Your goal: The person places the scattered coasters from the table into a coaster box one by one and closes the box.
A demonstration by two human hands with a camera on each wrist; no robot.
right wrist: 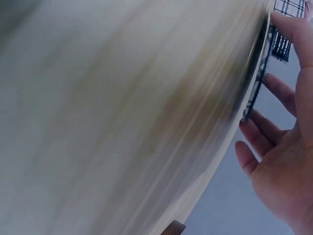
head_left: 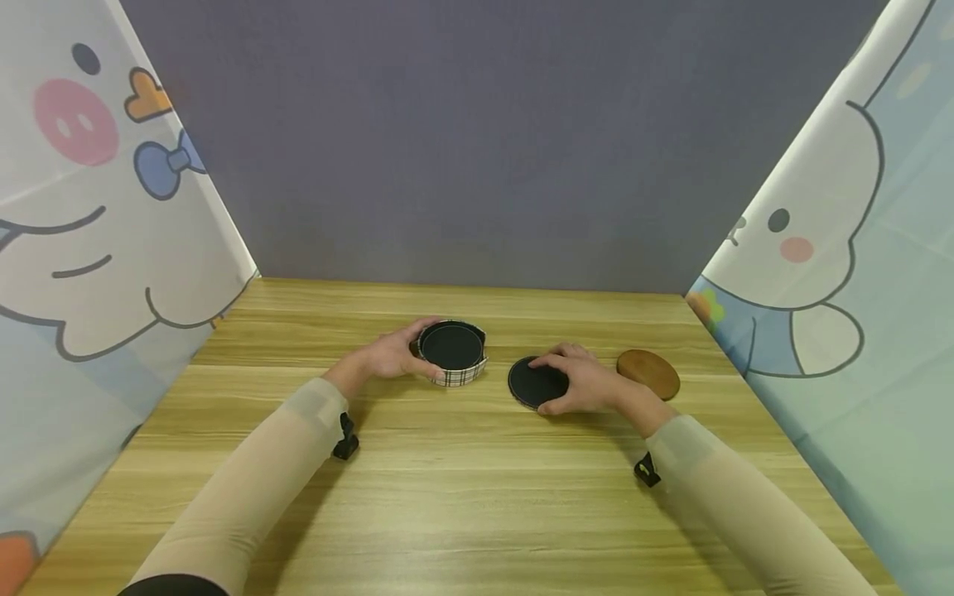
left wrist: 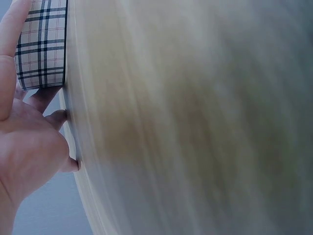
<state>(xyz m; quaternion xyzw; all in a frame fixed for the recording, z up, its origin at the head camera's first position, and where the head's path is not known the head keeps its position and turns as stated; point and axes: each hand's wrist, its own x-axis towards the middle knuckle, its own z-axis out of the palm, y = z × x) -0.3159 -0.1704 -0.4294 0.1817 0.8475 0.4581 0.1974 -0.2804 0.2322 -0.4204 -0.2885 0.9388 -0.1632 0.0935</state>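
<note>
My left hand (head_left: 391, 354) grips a round, low coaster holder (head_left: 464, 377) with a black, white and red plaid wall, thumb on the near side and fingers round the far side. A black disc (head_left: 451, 346) with a stitched rim shows inside it. In the left wrist view the plaid wall (left wrist: 43, 46) stands upright against the table. To the right, my right hand (head_left: 589, 382) pinches a round black coaster (head_left: 532, 384) across its edges, thumb near and fingers far. The right wrist view shows that coaster's thin patterned edge (right wrist: 256, 83) close over the tabletop.
A brown oval-looking coaster (head_left: 650, 372) lies on the wooden table (head_left: 447, 497) just right of my right hand, beyond the wrist. A grey panel (head_left: 477, 149) rises along the back edge. Cartoon-printed cloths (head_left: 112, 215) hang on both sides.
</note>
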